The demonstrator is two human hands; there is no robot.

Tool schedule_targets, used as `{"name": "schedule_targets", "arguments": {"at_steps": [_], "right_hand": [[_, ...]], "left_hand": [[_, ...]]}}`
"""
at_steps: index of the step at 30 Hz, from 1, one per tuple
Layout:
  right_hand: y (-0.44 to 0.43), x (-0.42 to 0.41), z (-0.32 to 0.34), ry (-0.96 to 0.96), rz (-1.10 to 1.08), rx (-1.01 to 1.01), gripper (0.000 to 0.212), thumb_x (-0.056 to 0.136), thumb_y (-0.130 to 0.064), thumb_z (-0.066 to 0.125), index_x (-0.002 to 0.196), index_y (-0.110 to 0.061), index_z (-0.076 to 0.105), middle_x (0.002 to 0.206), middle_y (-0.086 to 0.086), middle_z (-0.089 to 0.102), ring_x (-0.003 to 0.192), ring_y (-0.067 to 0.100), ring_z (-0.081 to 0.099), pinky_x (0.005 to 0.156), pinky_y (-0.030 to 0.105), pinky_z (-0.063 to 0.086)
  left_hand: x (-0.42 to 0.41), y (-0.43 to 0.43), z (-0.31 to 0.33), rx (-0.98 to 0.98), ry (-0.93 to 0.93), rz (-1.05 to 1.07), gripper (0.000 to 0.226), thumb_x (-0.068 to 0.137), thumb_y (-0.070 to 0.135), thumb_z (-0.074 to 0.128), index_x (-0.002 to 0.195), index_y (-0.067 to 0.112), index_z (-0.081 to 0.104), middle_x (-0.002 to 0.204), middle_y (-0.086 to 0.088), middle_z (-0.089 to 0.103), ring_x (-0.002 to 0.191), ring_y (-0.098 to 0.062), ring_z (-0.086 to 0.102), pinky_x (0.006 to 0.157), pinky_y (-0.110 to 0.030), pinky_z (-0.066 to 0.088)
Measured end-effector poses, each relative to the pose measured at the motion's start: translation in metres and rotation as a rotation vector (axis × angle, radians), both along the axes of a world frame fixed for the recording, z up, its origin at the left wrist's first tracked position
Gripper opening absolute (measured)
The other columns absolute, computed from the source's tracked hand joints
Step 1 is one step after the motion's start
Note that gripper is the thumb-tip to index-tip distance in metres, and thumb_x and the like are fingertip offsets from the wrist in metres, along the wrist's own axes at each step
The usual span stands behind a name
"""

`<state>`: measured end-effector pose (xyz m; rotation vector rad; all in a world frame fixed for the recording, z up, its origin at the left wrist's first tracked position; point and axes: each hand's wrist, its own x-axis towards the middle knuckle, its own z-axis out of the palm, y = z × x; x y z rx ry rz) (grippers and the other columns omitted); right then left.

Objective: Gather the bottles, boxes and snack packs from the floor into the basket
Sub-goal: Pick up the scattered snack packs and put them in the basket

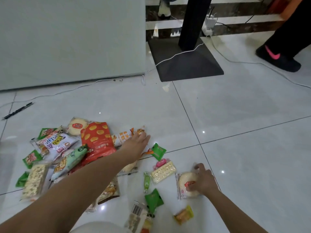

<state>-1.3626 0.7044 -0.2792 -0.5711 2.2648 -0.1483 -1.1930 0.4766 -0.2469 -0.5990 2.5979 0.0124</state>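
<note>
Several snack packs lie heaped on the white tile floor at lower left, with a big red chip bag (96, 140) on top. My left hand (137, 143) stretches over the heap, fingers flat on a clear bread pack with orange print (125, 134). My right hand (204, 179) grips a round pale cake in clear wrap (186, 184) on the floor. Between the hands lie a cracker pack (163, 172), small green packs (158, 151) and a green candy (146, 181). An orange-yellow pack (184, 215) sits near the bottom. No basket is in view.
A pale cabinet (72, 39) stands at the back left. A black stand base (186, 63) with white cables across it sits behind. Another person's black shoe (277, 59) is at upper right. A black pen (17, 111) lies at the left.
</note>
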Motion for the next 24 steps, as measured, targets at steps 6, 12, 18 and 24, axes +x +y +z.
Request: {"name": "schedule_targets", "arguments": {"at_steps": [6,12,18,24], "right_hand": [[-0.013,-0.003,0.001,-0.048,-0.034,-0.063,0.052,0.062,-0.033,0.082,0.095,-0.018,0.045,0.096,0.002,0.055,0.087,0.019,0.052,0.071,0.026,0.04],[-0.028,-0.005,0.012,-0.382,-0.557,-0.285,0.058,0.078,-0.02,0.075,0.122,-0.006,0.04,0.116,0.013,0.054,0.106,0.033,0.057,0.079,0.045,0.054],[-0.062,-0.013,0.056,-0.583,-0.631,-0.401,0.047,0.085,-0.004,0.065,0.12,-0.002,0.034,0.114,0.019,0.051,0.094,0.036,0.06,0.053,0.044,0.057],[-0.152,0.013,0.096,-0.426,-0.384,-0.499,0.032,0.083,0.002,0.065,0.113,0.004,0.053,0.099,0.023,0.063,0.084,0.036,0.06,0.065,0.044,0.056]], "left_hand": [[0.014,-0.004,-0.005,-0.201,-0.031,-0.383,0.057,0.088,0.004,0.052,0.139,0.012,0.028,0.153,-0.017,0.018,0.142,-0.032,0.017,0.116,-0.042,0.017],[0.012,-0.005,-0.011,-0.27,-0.003,-0.515,0.041,0.092,0.009,0.049,0.132,0.003,0.041,0.118,-0.014,0.057,0.12,-0.031,0.048,0.119,-0.041,0.004],[0.017,-0.007,0.017,0.04,0.323,0.091,0.051,0.084,0.048,0.059,0.113,0.008,0.049,0.112,-0.009,0.055,0.108,-0.026,0.05,0.089,-0.035,0.041],[0.069,-0.04,0.07,0.48,0.949,1.02,0.047,0.079,0.039,0.07,0.097,0.01,0.038,0.077,0.001,0.057,0.07,-0.022,0.058,0.056,-0.03,0.041]]}}
